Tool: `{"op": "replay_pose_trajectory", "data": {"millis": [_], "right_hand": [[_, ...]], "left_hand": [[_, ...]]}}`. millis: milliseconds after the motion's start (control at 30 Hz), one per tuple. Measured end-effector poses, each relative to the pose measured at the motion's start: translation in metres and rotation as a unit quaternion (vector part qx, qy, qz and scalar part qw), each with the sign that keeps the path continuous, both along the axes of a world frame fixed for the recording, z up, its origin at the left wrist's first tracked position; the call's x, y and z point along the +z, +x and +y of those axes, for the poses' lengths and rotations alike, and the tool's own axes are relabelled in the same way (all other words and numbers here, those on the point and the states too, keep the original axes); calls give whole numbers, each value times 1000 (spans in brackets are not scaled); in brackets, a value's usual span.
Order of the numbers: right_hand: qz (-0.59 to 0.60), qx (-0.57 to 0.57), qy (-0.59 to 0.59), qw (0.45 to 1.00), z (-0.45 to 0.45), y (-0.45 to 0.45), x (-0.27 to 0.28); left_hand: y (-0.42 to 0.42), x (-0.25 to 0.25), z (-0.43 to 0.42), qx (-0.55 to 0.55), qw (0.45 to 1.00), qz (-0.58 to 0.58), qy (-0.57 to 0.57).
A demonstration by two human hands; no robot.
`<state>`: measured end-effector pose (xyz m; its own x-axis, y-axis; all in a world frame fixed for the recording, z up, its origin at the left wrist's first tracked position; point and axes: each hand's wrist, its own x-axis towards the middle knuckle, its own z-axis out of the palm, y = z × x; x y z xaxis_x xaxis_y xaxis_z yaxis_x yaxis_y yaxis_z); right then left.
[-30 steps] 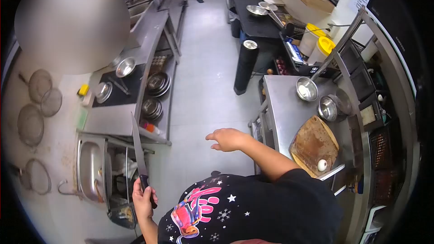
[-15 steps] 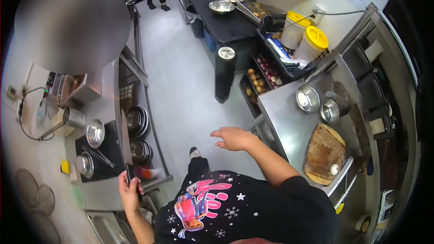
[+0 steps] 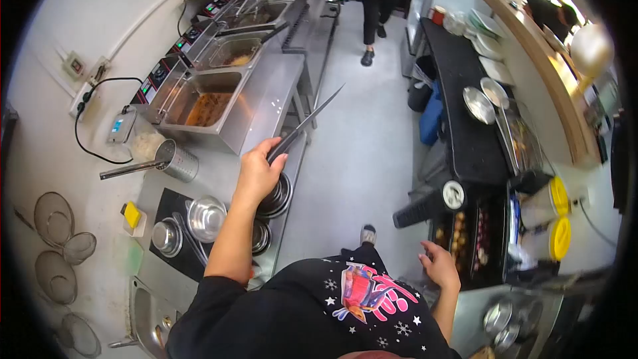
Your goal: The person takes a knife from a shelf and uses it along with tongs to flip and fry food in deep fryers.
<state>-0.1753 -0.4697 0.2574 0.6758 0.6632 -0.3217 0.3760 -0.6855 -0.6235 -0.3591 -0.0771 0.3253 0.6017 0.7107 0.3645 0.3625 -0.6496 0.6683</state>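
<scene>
A long knife [image 3: 307, 124] is in my left hand [image 3: 259, 171], its dark handle wrapped by my fingers. The blade points forward and to the right, out over the aisle floor. My left arm reaches past the left counter, near the metal bowls [image 3: 207, 218] there. On the other side, my right hand [image 3: 440, 266] hangs low with fingers apart and nothing in it. It is close to the black crates of onions [image 3: 480, 242] and a black tower fan [image 3: 425, 207].
Several fryers [image 3: 206, 103] line the left wall. A perforated metal cylinder [image 3: 178, 161] stands on the left counter [image 3: 282, 73]. Another person [image 3: 379, 0] stands in the aisle ahead. A black-topped table [image 3: 458, 93] runs along the right, with yellow-lidded tubs [image 3: 558, 239] nearby.
The view has swung left, bringing the fryers into sight. My left hand has risen and moved forward, and the knife blade now shows. The other person appears closer.
</scene>
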Motion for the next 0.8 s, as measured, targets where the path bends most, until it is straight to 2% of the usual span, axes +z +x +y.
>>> {"op": "replay_pose_trajectory", "data": {"millis": [67,167,267,400,533,633,700,800], "right_hand": [[11,7,3,1000,21,43,-11],[3,56,33,998,65,115,-25],[-29,129,35,991,123,188,-13],[-63,233,75,968,204,270,11],[-63,292,69,952,288,320,27],[-47,329,96,938,342,344,18],[-9,330,76,941,382,343,26],[-48,382,136,913,433,347,18]], "left_hand": [[27,-8,23,26,999,-24,-26],[59,-4,47,59,985,-61,-149],[81,1,69,84,968,-139,-190],[97,21,91,176,951,-199,-160],[88,38,114,296,939,-152,-84],[78,55,146,380,920,-95,-26],[77,67,172,407,910,-80,6],[79,77,214,412,899,-146,-15]]}}
